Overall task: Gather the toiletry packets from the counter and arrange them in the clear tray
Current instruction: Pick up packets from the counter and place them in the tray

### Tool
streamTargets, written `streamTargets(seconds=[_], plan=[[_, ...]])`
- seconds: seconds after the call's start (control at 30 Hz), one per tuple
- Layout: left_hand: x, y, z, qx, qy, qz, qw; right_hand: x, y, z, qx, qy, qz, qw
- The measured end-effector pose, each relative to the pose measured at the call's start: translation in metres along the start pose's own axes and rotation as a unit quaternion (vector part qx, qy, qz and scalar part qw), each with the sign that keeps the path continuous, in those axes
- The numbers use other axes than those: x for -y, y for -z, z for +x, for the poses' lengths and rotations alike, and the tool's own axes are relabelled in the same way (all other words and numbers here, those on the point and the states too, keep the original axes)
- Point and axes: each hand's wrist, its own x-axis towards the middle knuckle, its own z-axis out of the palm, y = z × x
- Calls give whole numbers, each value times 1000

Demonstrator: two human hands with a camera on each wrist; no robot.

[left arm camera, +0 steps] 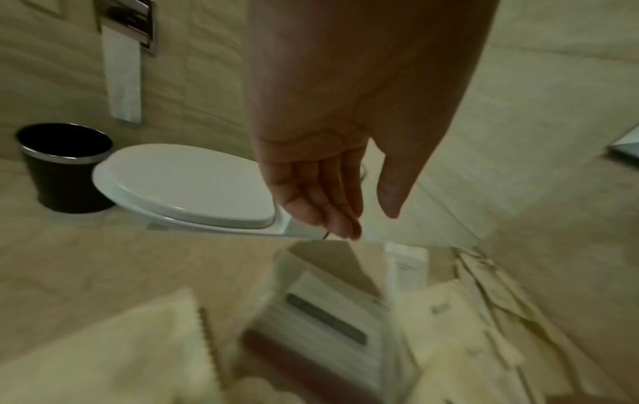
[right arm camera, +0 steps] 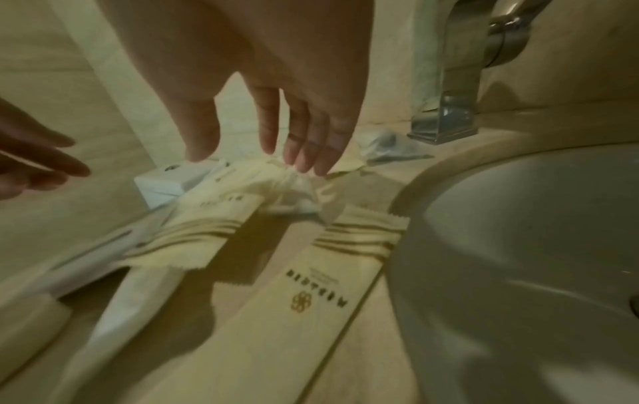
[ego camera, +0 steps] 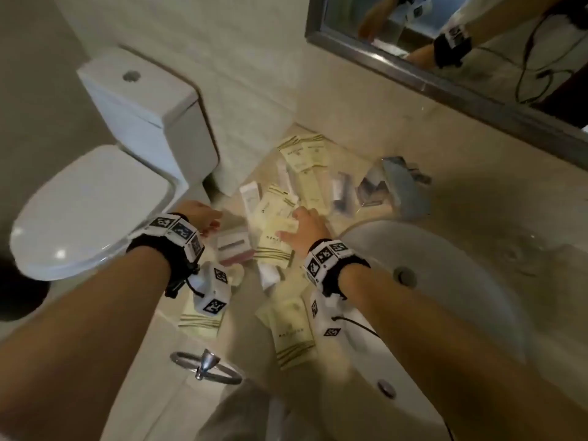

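Left of the sink (ego camera: pixel 439 281), on the beige counter (ego camera: pixel 318 135): cream toiletry packets (ego camera: pixel 276 214) scattered in a loose heap, several overlapping, mixed with white sachets and a small white box (right arm camera: pixel 162 186). More cream packets nearer the counter's front edge, beside the sink rim (ego camera: pixel 292 332). Clear tray (ego camera: pixel 235 249) lying left of the sink, near the counter's toilet-side edge; holds a white card with a dark bar, otherwise little in it as far as blur allows.

Right hand (ego camera: pixel 304 230) over the heap, fingers (right arm camera: pixel 304 147) spread and extended, tips touching a crumpled cream packet (right arm camera: pixel 287 180); no closed grip seen. Left hand (ego camera: pixel 203 216) hovering just past the tray, fingers straight and together, holding nothing.

Step in hand, judged: gathering, early; most packets not yet in the tray.

Next move calls for: closing thumb and fingers on one packet, or a few, lifting clear of overlapping neighbours, carrying left away from the sink to the tray. Thin, slippery film likely to slide; flat pinch at an edge advisable. Faucet (ego camera: pixel 401 183) behind the sink, out of the path.
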Motion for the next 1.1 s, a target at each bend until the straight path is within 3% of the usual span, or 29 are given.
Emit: streamTargets(seconds=[0.2,0.33,0.5,0.77,1.1], plan=[[41,19,-4,-3,-7,61,998,4,-15,7,-6,-4,-171,985],[59,20,-7,38,-14,96,995,8,-19,10,-26,-14,-198,980],[71,10,-11,40,-53,187,980,7,-22,9,-18,-37,-165,985],[75,-1,-11,36,-58,285,956,10,-12,0,-18,-16,29,999],[91,8,-26,77,-62,400,911,9,-7,-16,-28,8,59,998]])
